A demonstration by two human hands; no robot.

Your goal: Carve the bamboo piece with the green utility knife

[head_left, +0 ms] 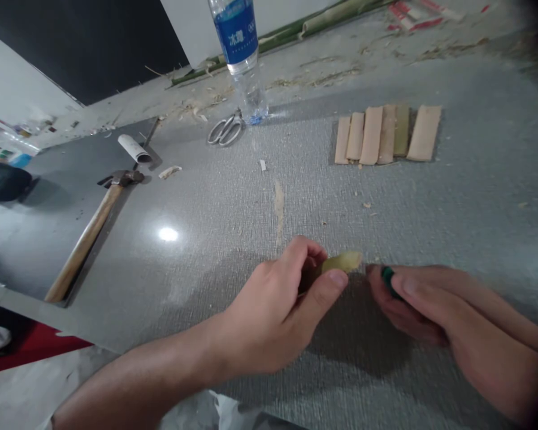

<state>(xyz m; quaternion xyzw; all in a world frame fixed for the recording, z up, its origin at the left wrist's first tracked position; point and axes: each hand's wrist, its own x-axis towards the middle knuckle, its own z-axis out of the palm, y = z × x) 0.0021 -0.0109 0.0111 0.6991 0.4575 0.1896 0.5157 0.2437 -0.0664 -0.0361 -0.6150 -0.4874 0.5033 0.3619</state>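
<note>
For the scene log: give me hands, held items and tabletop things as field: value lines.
left hand: holds a greenish strip, one end sticking out past the thumb
right hand: closed on a green object, mostly hidden
flat pieces: six in a row, upper right, one greenish
bottle: standing, top out of frame
scissors: beside bottle's base
hammer: lying at left, head away from the person
white tube: just beyond hammer's head

Bottle [238, 39] cut off at my upper edge, green object [389, 280] mostly hidden from me in the blurred right hand [419, 303], strip [344, 261] partly covered by left hand [280, 310], far-left clutter [24, 130] too small to tell
</note>
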